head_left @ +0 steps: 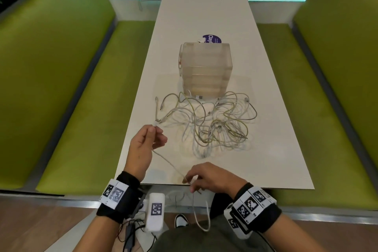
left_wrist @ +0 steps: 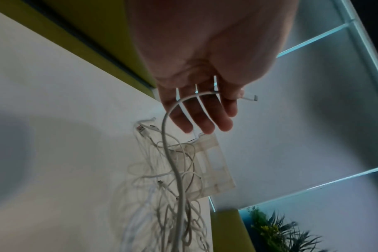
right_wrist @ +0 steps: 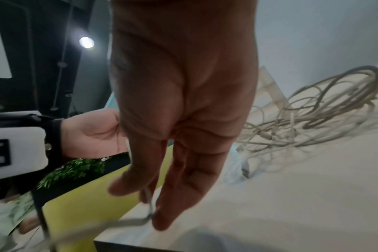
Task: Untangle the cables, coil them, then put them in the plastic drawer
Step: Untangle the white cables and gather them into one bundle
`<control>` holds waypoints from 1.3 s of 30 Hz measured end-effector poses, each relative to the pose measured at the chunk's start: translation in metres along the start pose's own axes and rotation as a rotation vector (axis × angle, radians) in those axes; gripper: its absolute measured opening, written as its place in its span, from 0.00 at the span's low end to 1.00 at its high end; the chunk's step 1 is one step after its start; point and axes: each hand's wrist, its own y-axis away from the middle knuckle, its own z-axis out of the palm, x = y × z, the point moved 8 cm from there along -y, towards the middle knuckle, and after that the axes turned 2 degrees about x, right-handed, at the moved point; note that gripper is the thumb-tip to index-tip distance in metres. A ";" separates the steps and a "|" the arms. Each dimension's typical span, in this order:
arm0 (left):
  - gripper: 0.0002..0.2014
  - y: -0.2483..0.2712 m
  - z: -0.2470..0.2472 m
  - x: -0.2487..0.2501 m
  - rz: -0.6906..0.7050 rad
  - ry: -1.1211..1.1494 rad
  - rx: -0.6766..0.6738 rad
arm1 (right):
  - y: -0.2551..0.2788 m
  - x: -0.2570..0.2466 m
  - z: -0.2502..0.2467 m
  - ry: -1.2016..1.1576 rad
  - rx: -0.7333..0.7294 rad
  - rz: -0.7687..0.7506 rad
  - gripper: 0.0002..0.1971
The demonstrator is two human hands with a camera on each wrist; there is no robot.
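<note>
A tangle of white and yellowish cables [head_left: 212, 122] lies on the white table [head_left: 276, 159], just in front of a translucent plastic drawer unit [head_left: 205, 67]. My left hand [head_left: 155, 132] is raised over the table's left side and pinches one white cable [head_left: 169, 162] just behind its plug [left_wrist: 249, 98]. That cable runs down to my right hand [head_left: 190, 180] at the near table edge, which pinches it between thumb and fingers [right_wrist: 149, 202]. Its free length hangs off the edge in a loop [head_left: 202, 221]. The tangle [left_wrist: 162, 204] shows below my left hand [left_wrist: 233, 97].
Green padded benches [head_left: 67, 112] flank the table on both sides. A purple round label [head_left: 211, 39] lies behind the drawer unit. The far half of the table is bare. Below the near edge are my lap and a shoe [head_left: 181, 220].
</note>
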 end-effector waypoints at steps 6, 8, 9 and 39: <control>0.12 0.001 0.011 0.003 -0.049 0.043 -0.079 | -0.010 0.020 -0.060 0.345 0.332 0.004 0.25; 0.09 0.003 0.015 0.001 -0.077 0.022 -0.081 | -0.017 0.034 -0.068 0.477 0.374 0.054 0.25; 0.08 0.005 0.018 0.000 -0.088 0.009 -0.087 | -0.019 0.039 -0.069 0.526 0.380 0.084 0.23; 0.16 -0.020 0.084 0.012 -0.198 0.625 -0.100 | -0.005 0.012 -0.092 -0.040 0.385 -0.089 0.13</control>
